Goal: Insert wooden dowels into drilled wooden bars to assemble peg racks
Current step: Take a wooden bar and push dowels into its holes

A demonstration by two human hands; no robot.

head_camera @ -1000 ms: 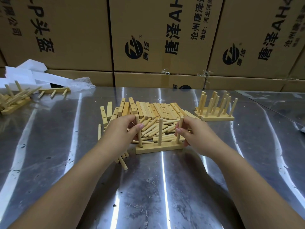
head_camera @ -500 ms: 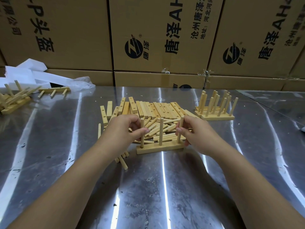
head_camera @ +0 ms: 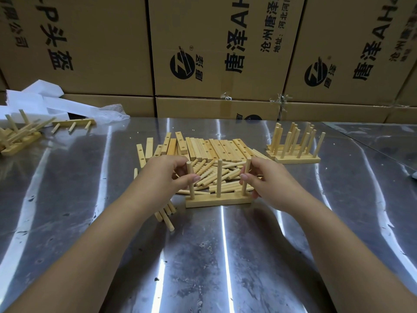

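Bar (head_camera: pixel 218 201) of pale wood carries three upright dowels (head_camera: pixel 219 177).

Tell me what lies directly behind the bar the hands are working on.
A heap of loose dowels, then a row of drilled bars. The left hand and right hand cover the heap's ends.

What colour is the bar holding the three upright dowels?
The bar is pale yellowish wood; head view.

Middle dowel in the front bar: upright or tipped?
Upright: the middle dowel stands straight, its lower end set in the bar.
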